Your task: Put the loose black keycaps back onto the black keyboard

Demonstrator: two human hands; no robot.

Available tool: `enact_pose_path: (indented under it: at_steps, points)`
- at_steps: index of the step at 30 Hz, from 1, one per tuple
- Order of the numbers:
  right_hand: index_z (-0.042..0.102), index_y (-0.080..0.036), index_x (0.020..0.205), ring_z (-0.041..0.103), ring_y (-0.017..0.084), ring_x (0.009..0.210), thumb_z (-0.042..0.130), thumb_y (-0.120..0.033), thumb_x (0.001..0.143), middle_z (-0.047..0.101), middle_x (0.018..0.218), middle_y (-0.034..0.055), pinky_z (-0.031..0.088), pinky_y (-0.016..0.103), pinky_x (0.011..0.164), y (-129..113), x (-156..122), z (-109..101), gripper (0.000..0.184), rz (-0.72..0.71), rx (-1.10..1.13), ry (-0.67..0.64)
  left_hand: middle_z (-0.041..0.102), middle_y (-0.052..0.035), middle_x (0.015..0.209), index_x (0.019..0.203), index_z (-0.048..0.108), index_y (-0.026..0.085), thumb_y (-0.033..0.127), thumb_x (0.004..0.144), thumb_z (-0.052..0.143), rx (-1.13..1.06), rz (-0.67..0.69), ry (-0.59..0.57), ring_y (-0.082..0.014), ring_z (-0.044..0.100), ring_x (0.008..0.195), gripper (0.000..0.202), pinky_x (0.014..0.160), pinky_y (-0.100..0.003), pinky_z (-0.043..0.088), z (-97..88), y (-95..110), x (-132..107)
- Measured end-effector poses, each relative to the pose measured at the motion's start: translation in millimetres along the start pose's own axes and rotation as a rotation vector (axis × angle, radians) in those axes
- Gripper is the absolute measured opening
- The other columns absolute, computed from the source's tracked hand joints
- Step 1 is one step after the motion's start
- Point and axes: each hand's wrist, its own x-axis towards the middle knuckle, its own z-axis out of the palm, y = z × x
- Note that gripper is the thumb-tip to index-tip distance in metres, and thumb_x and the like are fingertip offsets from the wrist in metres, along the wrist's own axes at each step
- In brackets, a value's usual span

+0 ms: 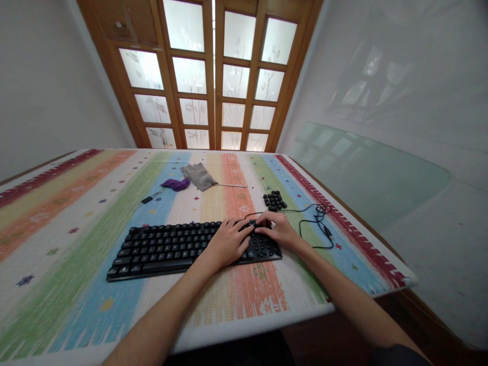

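Note:
A black keyboard (163,248) lies on a table under a striped, many-coloured cloth (76,223). Both hands rest on its right end. My left hand (227,242) lies over the keys with its fingers curled and pressed down near the top right. My right hand (277,229) meets it there, fingertips pinched together at the keyboard's upper edge. Whether anything sits between the fingers is hidden. A small heap of loose black keycaps (274,200) lies just beyond the hands.
The keyboard's black cable (318,218) coils on the cloth to the right. Further back lie a grey cloth (198,176), a purple object (176,184), a thin stick (231,185) and a small black tool (147,200). Wooden glazed doors (213,76) stand behind.

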Motion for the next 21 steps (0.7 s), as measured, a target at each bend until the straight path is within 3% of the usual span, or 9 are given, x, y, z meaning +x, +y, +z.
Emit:
enact_pose_path:
  at_steps: [4, 11, 21]
  points:
    - [0.07, -0.022, 0.084, 0.06, 0.016, 0.064, 0.072, -0.037, 0.085, 0.07, 0.078, 0.0021, 0.048, 0.029, 0.065, 0.1, -0.5, 0.2, 0.016, -0.022, -0.018, 0.001, 0.061, -0.0079, 0.137, 0.131, 0.061, 0.022, 0.027, 0.099, 0.049, 0.002, 0.002, 0.005, -0.0278, 0.053, 0.123, 0.035, 0.104, -0.048, 0.041, 0.3, -0.1, 0.4]
    - [0.074, -0.024, 0.092, 0.068, 0.02, 0.085, 0.065, -0.031, 0.09, 0.075, 0.092, 0.0056, 0.052, 0.036, 0.081, -0.9, -2.1, -4.2, 0.011, -0.121, -0.025, -0.05, 0.06, -0.0082, 0.138, 0.133, 0.061, 0.022, 0.026, 0.098, 0.051, 0.004, 0.008, 0.005, -0.0281, 0.053, 0.122, 0.036, 0.104, -0.048, 0.041, 1.7, -1.0, -0.2]
    - [0.076, -0.024, 0.099, 0.066, 0.02, 0.081, 0.067, -0.029, 0.09, 0.074, 0.087, 0.0053, 0.052, 0.036, 0.079, 7.8, -6.1, -11.4, 0.014, -0.123, -0.078, -0.037, 0.06, -0.0085, 0.138, 0.132, 0.061, 0.021, 0.026, 0.098, 0.051, 0.008, 0.005, 0.001, -0.0281, 0.053, 0.122, 0.036, 0.104, -0.047, 0.041, 2.8, -1.4, -0.5]
